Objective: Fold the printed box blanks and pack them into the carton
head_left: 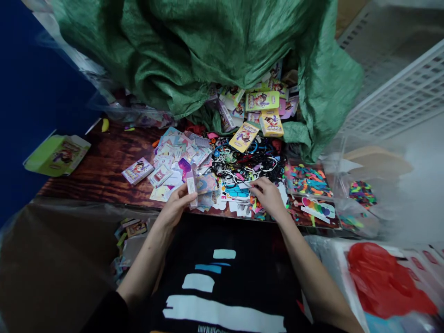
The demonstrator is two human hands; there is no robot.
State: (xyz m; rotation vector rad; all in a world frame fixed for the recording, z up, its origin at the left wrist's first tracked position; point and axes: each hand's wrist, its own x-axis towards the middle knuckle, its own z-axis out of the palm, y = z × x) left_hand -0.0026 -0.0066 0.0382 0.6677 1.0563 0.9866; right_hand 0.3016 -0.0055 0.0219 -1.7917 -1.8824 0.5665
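My left hand (176,203) is closed around a small clear packet with a pink card inside (198,185), held upright over the table's near edge. My right hand (268,195) lies palm down on the table, its fingertips pinched at a thin item beside a blue sticker card (236,190); what it pinches is too small to name. Just beyond the fingers sits a tangle of black and coloured hair bands (253,162). To the left lies a heap of small packets (180,155).
A dark wooden table (104,171) carries yellow and green cartoon boxes (262,113) spilling from a big green sack (194,51). A green box (57,155) lies far left. Colourful clips in clear bags (307,180) sit right. White crates (398,97) stand at the back right.
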